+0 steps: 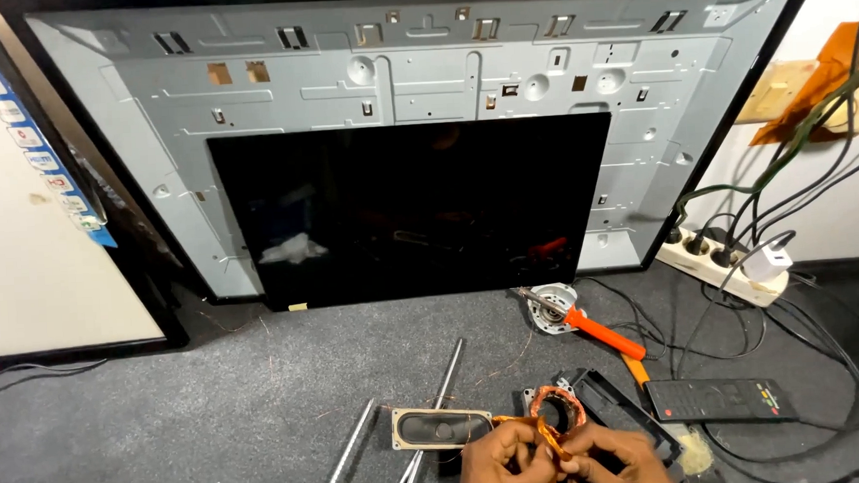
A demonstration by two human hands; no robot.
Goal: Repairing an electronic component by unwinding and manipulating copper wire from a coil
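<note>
Head view: grey carpet (pixel 215 405), panels (pixel 412 68) against white wall (pixel 839 224).

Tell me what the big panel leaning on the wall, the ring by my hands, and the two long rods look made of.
The panel looks like stamped sheet metal, dull grey, with punched slots and pressed ribs. The ring looks like wound copper wire, judging by its orange-brown sheen; loose thin strands lie on the carpet nearby. The rods look like bare steel, with a smooth silvery shine. Both hands pinch an orange strip, material unclear.
</note>
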